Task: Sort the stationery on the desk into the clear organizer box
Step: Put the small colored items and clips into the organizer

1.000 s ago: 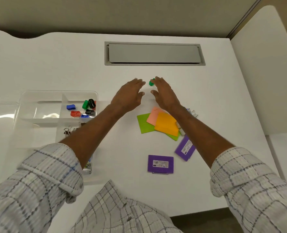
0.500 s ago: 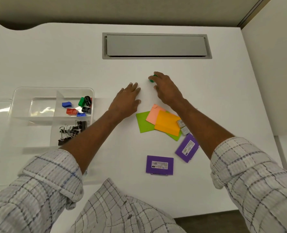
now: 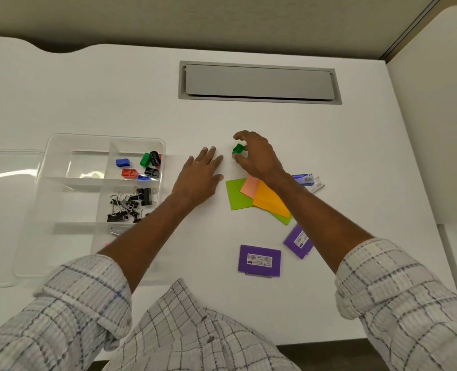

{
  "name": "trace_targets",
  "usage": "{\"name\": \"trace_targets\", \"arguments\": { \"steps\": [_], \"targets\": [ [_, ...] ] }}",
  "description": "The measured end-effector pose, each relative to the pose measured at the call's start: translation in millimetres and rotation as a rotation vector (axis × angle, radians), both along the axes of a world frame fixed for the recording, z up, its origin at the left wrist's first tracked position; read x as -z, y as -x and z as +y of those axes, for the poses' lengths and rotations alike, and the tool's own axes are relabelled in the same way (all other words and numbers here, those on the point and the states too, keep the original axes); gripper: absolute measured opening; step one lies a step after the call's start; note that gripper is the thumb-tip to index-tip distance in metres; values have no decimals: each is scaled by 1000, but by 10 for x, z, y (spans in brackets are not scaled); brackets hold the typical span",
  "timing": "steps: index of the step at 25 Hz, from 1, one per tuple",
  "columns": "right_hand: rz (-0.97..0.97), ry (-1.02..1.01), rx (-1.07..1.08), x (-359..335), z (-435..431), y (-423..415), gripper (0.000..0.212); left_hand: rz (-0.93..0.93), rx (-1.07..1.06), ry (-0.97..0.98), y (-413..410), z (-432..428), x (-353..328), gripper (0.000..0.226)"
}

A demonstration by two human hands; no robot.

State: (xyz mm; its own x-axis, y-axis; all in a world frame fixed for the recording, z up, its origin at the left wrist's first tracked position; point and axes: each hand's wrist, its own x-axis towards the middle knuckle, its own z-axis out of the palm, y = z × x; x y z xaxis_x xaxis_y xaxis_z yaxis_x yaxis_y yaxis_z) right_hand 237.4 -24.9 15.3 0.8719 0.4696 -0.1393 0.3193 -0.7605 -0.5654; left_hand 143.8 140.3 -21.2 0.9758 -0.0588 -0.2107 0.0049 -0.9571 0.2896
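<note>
Far left: clear lid (image 3: 8, 167) flat on the white desk (image 3: 101, 89), its edge just beside the clear organizer box (image 3: 51, 145). In the box's upper right compartment: loose small plastic pieces (image 3: 129, 173), blue, green, red and black. In the compartment below: a heap of black binder clips (image 3: 131, 204). Lower compartments are mostly covered by the left forearm; a silver bit and a pink bit peek out, cannot tell what they are.

Left hand (image 3: 199, 178) is just right of the box, palm down on the desk, fingers straight and close together, holding nothing. There is a ring on one finger.

Right hand (image 3: 258, 156) is just beside it, a little further back. Thumb and fingertips curl in and pinch a small green piece (image 3: 238, 149). The piece is out over the desk, well apart from the box. Cannot tell if it touches the desk.

Under the right wrist, sticky notes overlap in a fan: green note (image 3: 236, 195), salmon note (image 3: 250, 187), orange note (image 3: 269, 199). The right forearm crosses them. A grey hatch (image 3: 258, 82) is set into the desk at the back.

Near the desk's front edge a purple box (image 3: 259, 260) lies flat, white label up. A second purple box (image 3: 298, 241) lies angled beside it, partly under the forearm. Small staple boxes (image 3: 306, 180) sit right of the notes, partly hidden by the forearm.

Plaid sleeves cover both upper forearms.
</note>
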Motion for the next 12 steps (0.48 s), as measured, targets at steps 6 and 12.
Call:
{"name": "trace_targets", "arguments": {
  "steps": [6, 12],
  "targets": [
    [60, -188, 42, -261, 395, 212, 35, -47, -128, 149, 321, -35, -101, 49],
    [89, -316, 48, -470, 733, 385, 27, -423, -370, 455, 721, 190, -493, 33]
  ]
}}
